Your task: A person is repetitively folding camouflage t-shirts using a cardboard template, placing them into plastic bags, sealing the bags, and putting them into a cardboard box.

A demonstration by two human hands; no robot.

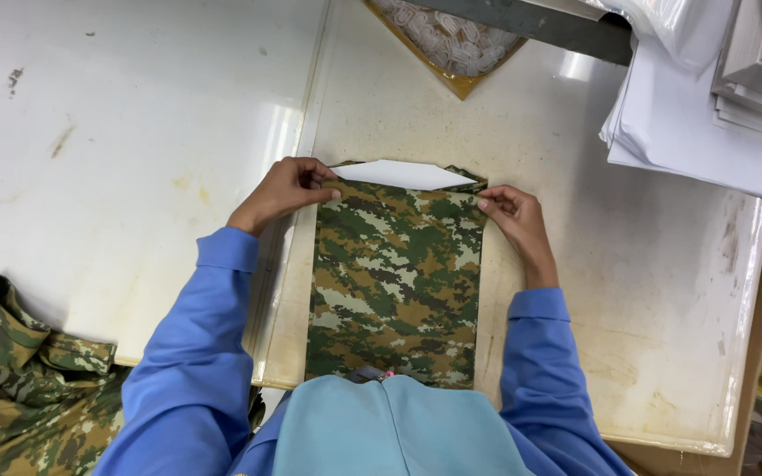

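Pinching folded camouflage garment (394, 273) top corners | left hand (282, 189) clenched on cloth | right hand (515, 220) likewise | white card (401, 174) inside

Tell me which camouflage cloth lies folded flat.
The folded cloth between both hands, with a white card showing at its top; the other cloth lies crumpled at left.

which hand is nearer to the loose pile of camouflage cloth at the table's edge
Left. The left hand grips the folded camouflage piece's top corner on the pile's side; the right hand holds the opposite corner, farther away.
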